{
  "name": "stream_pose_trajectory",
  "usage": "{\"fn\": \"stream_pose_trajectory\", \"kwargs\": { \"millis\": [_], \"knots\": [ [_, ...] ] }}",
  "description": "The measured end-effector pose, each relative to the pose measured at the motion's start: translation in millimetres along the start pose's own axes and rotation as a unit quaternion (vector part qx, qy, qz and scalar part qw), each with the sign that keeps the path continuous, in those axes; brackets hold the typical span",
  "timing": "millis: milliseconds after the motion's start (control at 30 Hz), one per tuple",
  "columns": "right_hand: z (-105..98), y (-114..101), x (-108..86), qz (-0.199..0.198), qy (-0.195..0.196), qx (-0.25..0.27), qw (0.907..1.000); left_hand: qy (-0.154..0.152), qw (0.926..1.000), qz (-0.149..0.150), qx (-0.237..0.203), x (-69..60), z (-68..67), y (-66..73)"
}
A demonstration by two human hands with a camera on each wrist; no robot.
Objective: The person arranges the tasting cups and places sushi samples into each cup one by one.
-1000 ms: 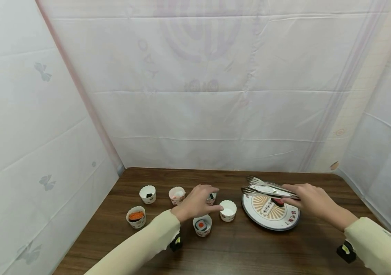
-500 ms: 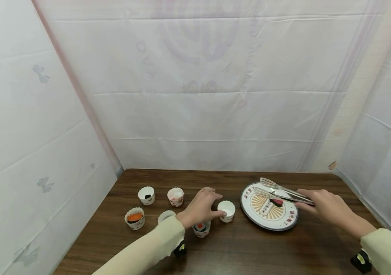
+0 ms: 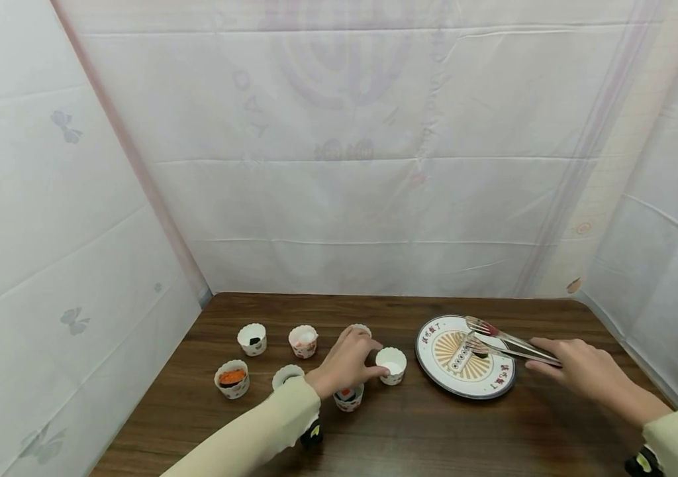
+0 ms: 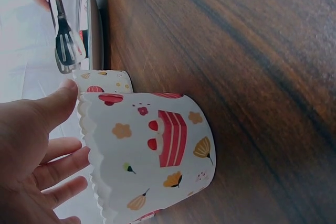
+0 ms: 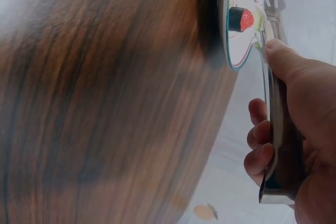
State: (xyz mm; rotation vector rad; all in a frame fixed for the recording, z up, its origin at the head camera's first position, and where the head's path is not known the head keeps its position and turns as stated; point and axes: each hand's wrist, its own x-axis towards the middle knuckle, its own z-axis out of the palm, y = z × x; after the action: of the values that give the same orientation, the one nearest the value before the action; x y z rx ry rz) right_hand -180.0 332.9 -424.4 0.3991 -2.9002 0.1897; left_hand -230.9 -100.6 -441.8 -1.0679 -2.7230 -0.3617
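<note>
My right hand [image 3: 589,368] grips metal tongs [image 5: 278,108]. Their slotted tips hover over a white plate [image 3: 434,374] with a sunburst print. On the plate lies a sushi piece [image 5: 242,19] with a dark wrap and red topping, partly covered by the tongs in the head view. The left hand [image 3: 345,361] is held low over the paper cups, thumb and fingers spread. Its thumb tip is close to the rim of a white cup [image 3: 390,366]; whether they touch, I cannot tell. Below the hand stands a cup with a sushi roll [image 3: 347,395], partly hidden.
On the left stand a cup with orange-topped sushi [image 3: 232,379], a cup with a dark piece [image 3: 252,340] and a cup with pinkish contents [image 3: 303,341]. Another cup [image 3: 287,375] is half covered by the sleeve. White cloth [image 3: 339,218] hangs behind the wooden table [image 3: 434,437].
The right hand has drawn the tongs to the right across the plate. My left hand first shifted slightly toward me, uncovering a cup near the sleeve, then stayed almost still.
</note>
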Motion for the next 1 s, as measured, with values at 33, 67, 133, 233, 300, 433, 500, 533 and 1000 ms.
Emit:
{"fn": "stream_pose_trajectory", "kwargs": {
  "millis": [33, 67, 133, 233, 300, 433, 500, 533, 1000],
  "knots": [
    [0, 0, -1.1, 0.002, -0.001, 0.000, 1.0000, -0.001, 1.0000, -0.001, 0.000, -0.1, 0.0, 0.2],
    [0, 1, -2.3, 0.004, -0.003, 0.001, 1.0000, -0.001, 1.0000, -0.001, 0.001, -0.1, 0.2, 0.3],
    [0, 2, -4.4, 0.010, -0.009, 0.003, 0.9999, 0.002, 1.0000, 0.001, 0.003, -0.2, 0.2, 0.7],
    [-1, 3, -7.3, 0.012, -0.015, 0.006, 0.9998, 0.004, 1.0000, 0.002, 0.000, -0.4, 0.0, 1.4],
    [0, 3, -9.4, 0.014, -0.016, 0.007, 0.9998, 0.003, 1.0000, -0.001, -0.005, -0.4, 0.2, 1.6],
    [1, 4, -14.1, 0.011, -0.012, 0.013, 0.9998, -0.001, 0.9999, -0.008, -0.009, 0.3, 1.6, 1.0],
    [2, 5, -16.3, 0.010, -0.010, 0.015, 0.9998, -0.004, 0.9999, -0.011, -0.011, 0.6, 1.8, 0.9],
    [2, 5, -17.3, 0.009, -0.009, 0.015, 0.9998, -0.004, 0.9998, -0.012, -0.012, 0.7, 2.1, 0.7],
    [8, 11, -27.9, 0.015, 0.011, 0.010, 0.9998, -0.007, 0.9998, -0.013, -0.011, 1.2, 3.3, -0.1]
  ]
}}
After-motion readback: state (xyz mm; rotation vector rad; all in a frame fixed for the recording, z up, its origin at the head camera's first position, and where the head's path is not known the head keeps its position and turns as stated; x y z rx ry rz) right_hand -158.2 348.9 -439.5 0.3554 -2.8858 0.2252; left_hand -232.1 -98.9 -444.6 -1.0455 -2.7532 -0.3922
